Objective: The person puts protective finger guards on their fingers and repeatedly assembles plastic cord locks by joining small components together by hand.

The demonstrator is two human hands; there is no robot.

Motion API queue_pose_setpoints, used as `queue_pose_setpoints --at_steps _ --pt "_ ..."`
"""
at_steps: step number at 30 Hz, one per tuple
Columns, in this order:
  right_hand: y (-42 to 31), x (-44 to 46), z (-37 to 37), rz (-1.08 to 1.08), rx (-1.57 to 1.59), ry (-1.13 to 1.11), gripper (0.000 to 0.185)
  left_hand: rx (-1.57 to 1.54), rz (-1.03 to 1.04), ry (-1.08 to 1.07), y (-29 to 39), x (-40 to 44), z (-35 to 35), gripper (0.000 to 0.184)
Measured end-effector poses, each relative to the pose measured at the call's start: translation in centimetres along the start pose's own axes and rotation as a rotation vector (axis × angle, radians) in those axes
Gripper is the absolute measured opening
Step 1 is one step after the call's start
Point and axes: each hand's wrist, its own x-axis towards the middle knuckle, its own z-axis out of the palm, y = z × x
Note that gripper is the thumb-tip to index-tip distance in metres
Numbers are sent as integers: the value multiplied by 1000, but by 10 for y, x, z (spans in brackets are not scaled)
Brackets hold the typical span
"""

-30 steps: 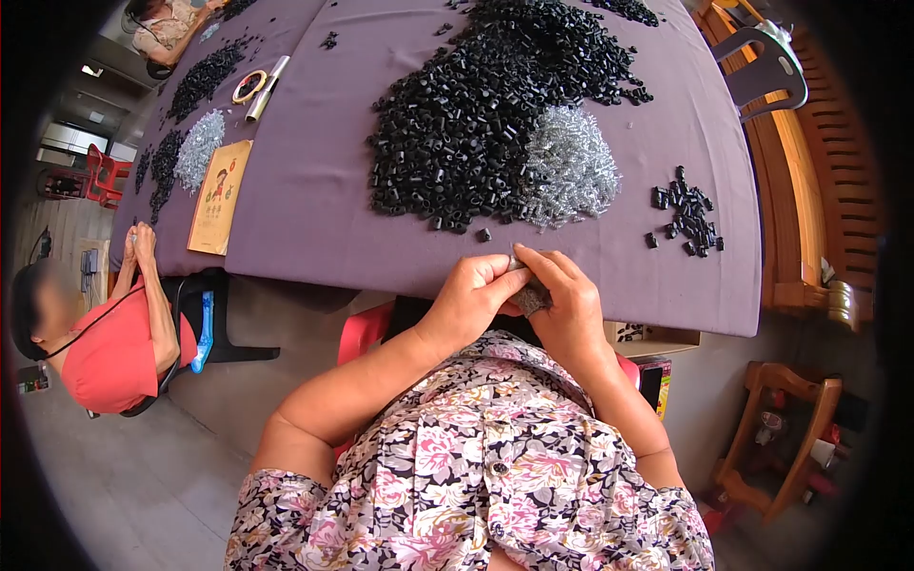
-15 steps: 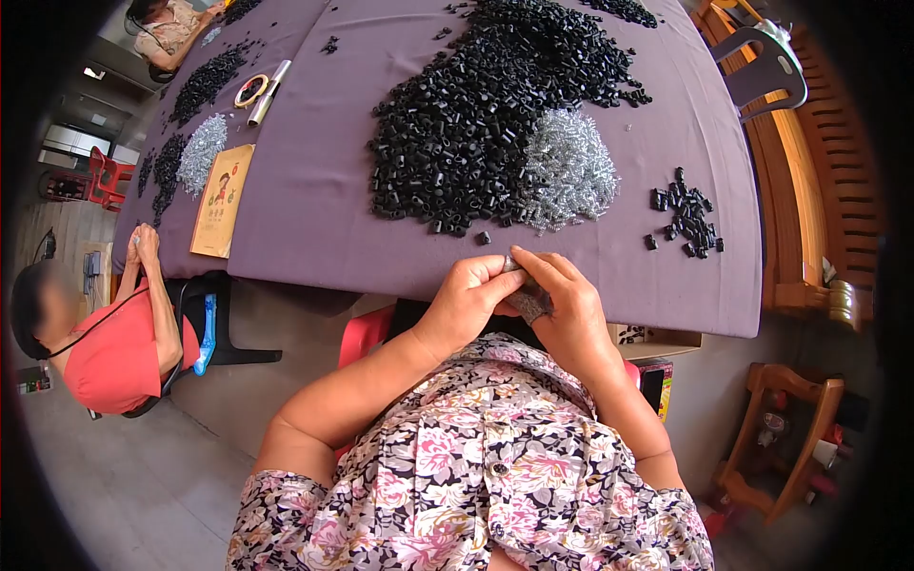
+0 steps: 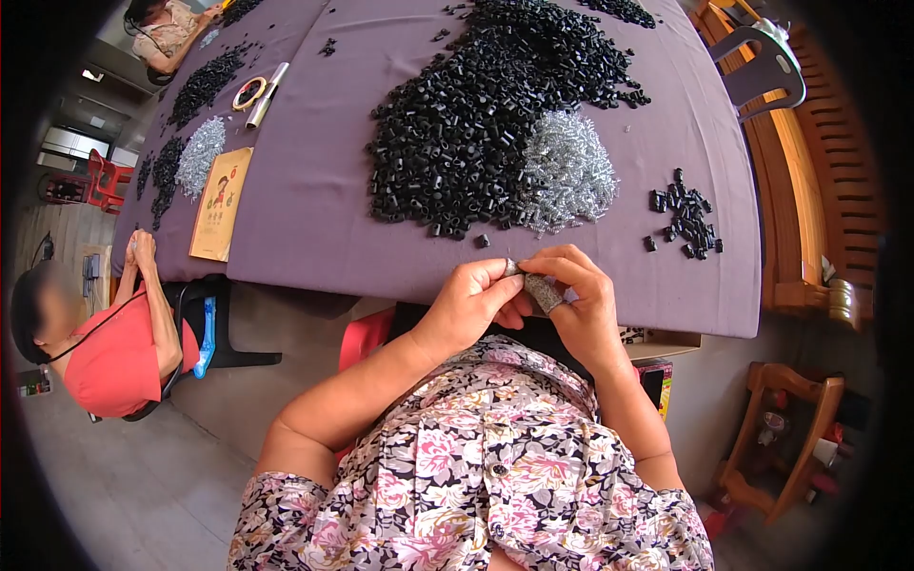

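My left hand (image 3: 473,297) and my right hand (image 3: 579,293) meet just in front of the table edge, fingertips pinched close together. Grey wrapping (image 3: 544,293) covers the right thumb, and another grey band shows at the left index fingertip. Whatever lies between the fingertips is too small and covered to make out. Beyond the hands spreads a big pile of small black plastic caps (image 3: 447,143), with one loose black cap (image 3: 483,241) nearest me. A heap of small metal springs (image 3: 569,176) touches the pile's right side.
On the right sits a smaller group of black pieces (image 3: 687,217). A yellow booklet (image 3: 221,205), a tape roll (image 3: 249,92) and more parts lie left on the purple tablecloth (image 3: 314,190). A person in red (image 3: 119,357) sits at left; another person (image 3: 164,38) is farther back.
My right hand has shifted slightly right and its fingers have lifted and bent, showing more of the wrapped thumb. My left hand stays nearly in place.
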Motion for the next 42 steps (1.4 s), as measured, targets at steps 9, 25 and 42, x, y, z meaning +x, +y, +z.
queue_pose_setpoints --at_steps 9,25,42 --pt "-3 0 4 -42 -57 17 34 -3 12 -8 0 -2 0 23" --pt "1 1 6 -70 -78 25 33 -1 16 -6 2 -3 0 21" --pt "-4 3 1 -106 -93 -31 33 141 110 46 6 -7 0 18"
